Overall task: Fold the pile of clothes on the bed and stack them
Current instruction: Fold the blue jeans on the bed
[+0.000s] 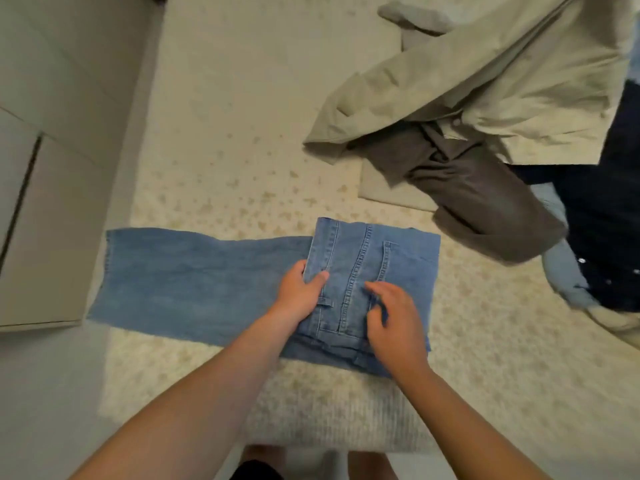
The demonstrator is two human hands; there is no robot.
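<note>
Mid-fold on the jeans (221,282): my left hand (299,289) pinches the folded waist's edge, my right hand (391,317) presses it flat, fingers relaxed. Next, I'd fold the legs over.

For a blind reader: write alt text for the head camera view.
Two hands fold blue jeans on a bed: the left hand grips the folded edge, the right hand rests on top. Unfolded clothes lie heaped at the upper right.
</note>
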